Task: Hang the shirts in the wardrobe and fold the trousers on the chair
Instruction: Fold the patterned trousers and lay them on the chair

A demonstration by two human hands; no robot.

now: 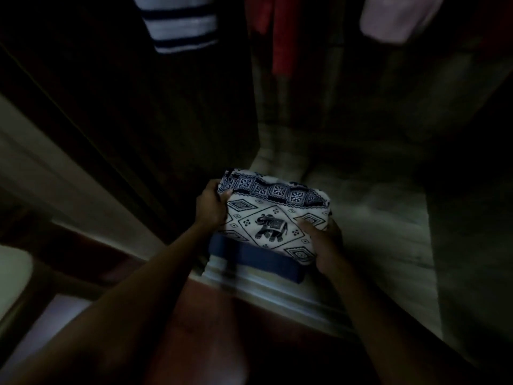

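Folded white trousers with a dark blue elephant and diamond print sit low in the open wardrobe, on top of a folded blue and white piece. My left hand grips the bundle's left edge, thumb on top. My right hand holds its right front corner, thumb pressed on the print. Shirts hang above: a white one with dark stripes, a red one and a pale pink one.
The wardrobe floor is pale and stretches to the right of the bundle. A dark door edge runs down the left. A light chair seat shows at the far left above a reddish floor. The scene is dim.
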